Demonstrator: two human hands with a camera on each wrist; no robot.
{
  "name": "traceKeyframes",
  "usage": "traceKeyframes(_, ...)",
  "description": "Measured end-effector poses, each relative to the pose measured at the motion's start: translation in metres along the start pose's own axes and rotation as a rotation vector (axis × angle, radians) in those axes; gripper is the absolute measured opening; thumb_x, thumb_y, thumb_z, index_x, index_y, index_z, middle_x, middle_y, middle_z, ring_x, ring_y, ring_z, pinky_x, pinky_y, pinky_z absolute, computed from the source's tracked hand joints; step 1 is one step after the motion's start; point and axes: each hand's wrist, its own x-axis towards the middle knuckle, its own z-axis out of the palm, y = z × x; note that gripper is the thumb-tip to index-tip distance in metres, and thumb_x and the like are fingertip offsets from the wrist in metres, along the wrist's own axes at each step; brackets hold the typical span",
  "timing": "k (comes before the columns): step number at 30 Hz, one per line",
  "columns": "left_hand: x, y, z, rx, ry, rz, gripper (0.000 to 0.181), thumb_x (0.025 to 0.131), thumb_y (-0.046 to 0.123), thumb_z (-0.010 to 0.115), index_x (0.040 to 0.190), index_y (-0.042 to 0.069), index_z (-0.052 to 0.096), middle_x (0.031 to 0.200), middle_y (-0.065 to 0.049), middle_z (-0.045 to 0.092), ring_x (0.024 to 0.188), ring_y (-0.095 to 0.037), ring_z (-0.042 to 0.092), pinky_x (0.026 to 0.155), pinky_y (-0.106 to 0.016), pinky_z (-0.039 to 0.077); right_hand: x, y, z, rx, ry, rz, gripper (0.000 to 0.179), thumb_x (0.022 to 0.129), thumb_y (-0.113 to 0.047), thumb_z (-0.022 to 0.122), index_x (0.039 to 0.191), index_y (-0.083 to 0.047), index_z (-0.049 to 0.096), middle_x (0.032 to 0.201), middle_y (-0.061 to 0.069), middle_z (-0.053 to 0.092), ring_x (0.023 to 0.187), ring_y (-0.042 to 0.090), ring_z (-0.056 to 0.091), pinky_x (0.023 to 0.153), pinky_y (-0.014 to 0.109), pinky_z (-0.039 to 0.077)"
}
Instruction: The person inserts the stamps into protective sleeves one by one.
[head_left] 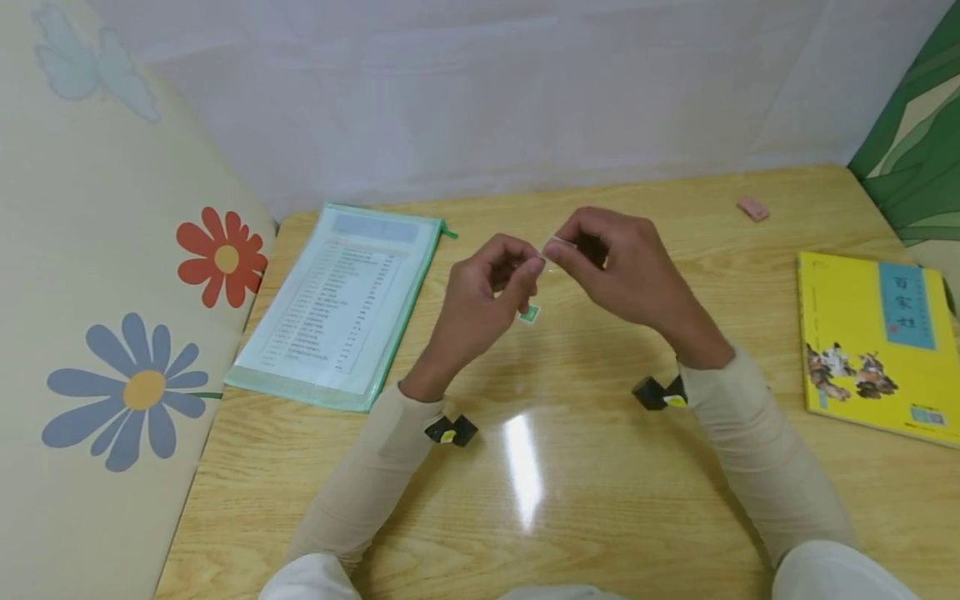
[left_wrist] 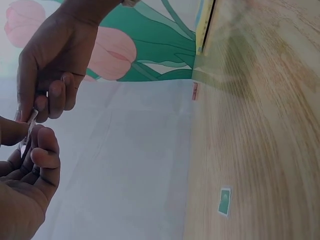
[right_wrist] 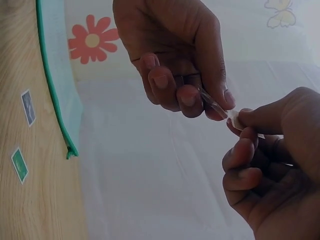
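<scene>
My left hand [head_left: 483, 292] pinches a small piece of clear plastic film [right_wrist: 212, 102] between thumb and fingertips, above the middle of the table. Close against it, my right hand [head_left: 618, 267] grips a small whitish piece [right_wrist: 234, 119] by thumb and forefinger. The fingertips of both hands nearly meet, and most of what they hold is covered by the fingers. Below the left hand, a green stamp [head_left: 528, 314] with a white border lies on the table. A dark grey stamp [right_wrist: 28, 107] lies near it in the right wrist view, hidden in the head view.
On the left lies a green-edged clear document pouch [head_left: 330, 300] with a printed sheet inside. A yellow book [head_left: 873, 350] lies at the right, with a small pink block [head_left: 753, 208] behind it. Painted panels and a white cloth [head_left: 525, 92] border the wooden table [head_left: 585, 500].
</scene>
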Motion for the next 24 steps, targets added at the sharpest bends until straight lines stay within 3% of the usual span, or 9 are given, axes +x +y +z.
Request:
traceKeyframes(11, 0.0, 0.0, 0.002, 0.042, 0.019, 0.031, 0.016, 0.103, 0.019, 0.06, 0.108, 0.004, 0.061, 0.083, -0.008, 0.063, 0.061, -0.021, 0.058, 0.056, -0.03, 0.05, -0.001, -0.005, -0.001, 0.111, -0.043, 0.153, 0.012, 0.1, -0.028, 0.065, 0.1, -0.016, 0.068, 0.076, -0.003, 0.062, 0.057, 0.012, 0.053, 0.053, 0.028, 0.045)
traceKeyframes(19, 0.0, -0.002, 0.001, 0.032, 0.016, 0.038, 0.014, 0.103, 0.016, 0.06, 0.108, 0.003, 0.061, 0.084, -0.009, 0.063, 0.061, -0.022, 0.057, 0.055, -0.03, 0.05, 0.002, -0.032, -0.009, 0.159, -0.057, 0.197, 0.009, 0.102, -0.012, 0.062, 0.103, -0.004, 0.066, 0.075, 0.006, 0.061, 0.059, 0.018, 0.056, 0.052, 0.029, 0.044)
traceKeyframes(24, 0.0, -0.002, 0.0, -0.001, 0.002, 0.016, 0.016, 0.103, 0.018, 0.06, 0.109, 0.003, 0.06, 0.083, -0.01, 0.062, 0.062, -0.024, 0.057, 0.055, -0.032, 0.05, 0.004, -0.038, -0.011, 0.15, -0.064, 0.201, 0.008, 0.101, -0.009, 0.062, 0.102, -0.002, 0.066, 0.075, 0.004, 0.061, 0.059, 0.018, 0.057, 0.052, 0.029, 0.045)
